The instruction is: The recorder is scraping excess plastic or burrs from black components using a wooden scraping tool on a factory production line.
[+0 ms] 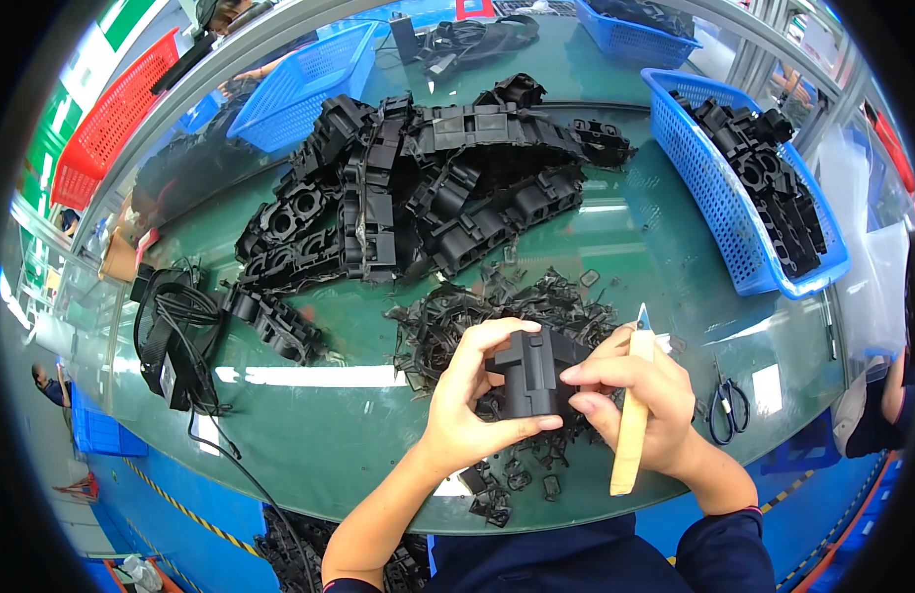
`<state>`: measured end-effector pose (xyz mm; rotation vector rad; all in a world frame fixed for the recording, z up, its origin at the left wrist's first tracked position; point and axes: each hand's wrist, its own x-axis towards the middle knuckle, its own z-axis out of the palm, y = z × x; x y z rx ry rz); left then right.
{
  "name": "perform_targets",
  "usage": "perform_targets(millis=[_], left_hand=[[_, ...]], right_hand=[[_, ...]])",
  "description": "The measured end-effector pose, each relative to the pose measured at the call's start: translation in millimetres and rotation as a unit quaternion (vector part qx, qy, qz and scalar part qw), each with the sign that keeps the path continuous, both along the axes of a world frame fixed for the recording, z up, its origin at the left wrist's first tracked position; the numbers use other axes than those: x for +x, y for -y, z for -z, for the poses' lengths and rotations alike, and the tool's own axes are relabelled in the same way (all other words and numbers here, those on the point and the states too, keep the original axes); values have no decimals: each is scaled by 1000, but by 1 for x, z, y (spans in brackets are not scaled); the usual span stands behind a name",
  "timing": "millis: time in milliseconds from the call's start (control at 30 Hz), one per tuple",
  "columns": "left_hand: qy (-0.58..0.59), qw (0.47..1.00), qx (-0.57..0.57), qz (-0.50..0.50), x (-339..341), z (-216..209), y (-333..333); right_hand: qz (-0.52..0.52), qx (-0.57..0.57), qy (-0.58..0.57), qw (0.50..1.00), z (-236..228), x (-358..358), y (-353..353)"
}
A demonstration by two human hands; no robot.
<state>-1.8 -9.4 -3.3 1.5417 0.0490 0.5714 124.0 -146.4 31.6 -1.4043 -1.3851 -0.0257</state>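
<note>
Black housing: in the head view, the boxy matt-black moulded plastic housing (531, 381) is just below and right of the frame's centre, in front of a loose heap of thin black plastic scraps (447, 331) on the glossy green desk (309, 435).
Left hand: the left hand (459, 410), at lower centre, has its grip pinching the housing, fingers along the upper edge and thumb under the lower one.
Right hand: the right hand (660, 400) has its grip closed round a slim yellow-handled knife with a pointed metal blade (630, 435) — tip toward the top of the frame, clear of the housing. Thumb and forefinger tips are at the housing's right side; whether they press on it, I cannot tell.
Housing weight: likely light, probably hollow, easy for one hand.
Housing stiffness: looks rigid; it should bear a firm pinch without bending.
Housing surface: smooth faces may slip a little, though the ribs and steps should give fingers purchase.
Housing weak spots: thin edges could nick or chip under the blade.
Best hold: the two opposite outer walls, as now — fingertips well off any edge facing the knife.
</note>
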Motion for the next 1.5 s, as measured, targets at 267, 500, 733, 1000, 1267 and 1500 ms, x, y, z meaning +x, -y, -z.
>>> perform_targets(millis=[267, 500, 733, 1000, 1267, 1500], left_hand=[[-37, 998, 56, -10, 2, -2, 2], [-84, 995, 55, -1, 1, -1, 3], [-55, 993, -42, 98, 0, -6, 3], [-8, 971, -177, 161, 3, -7, -5], [24, 994, 23, 104, 3, -4, -11], [-9, 995, -17, 96, -1, -2, -6]], right_hand=[[28, 18, 134, 990, 1, 6, 1], [43, -18, 238, 970, -2, 8, 6], [147, 0, -95, 985, 15, 18, -3], [29, -2, -160, 987, 4, 12, -2], [-26, 41, -97, 994, 10, 18, 2], [-3, 8, -72, 997, -6, 10, 7]])
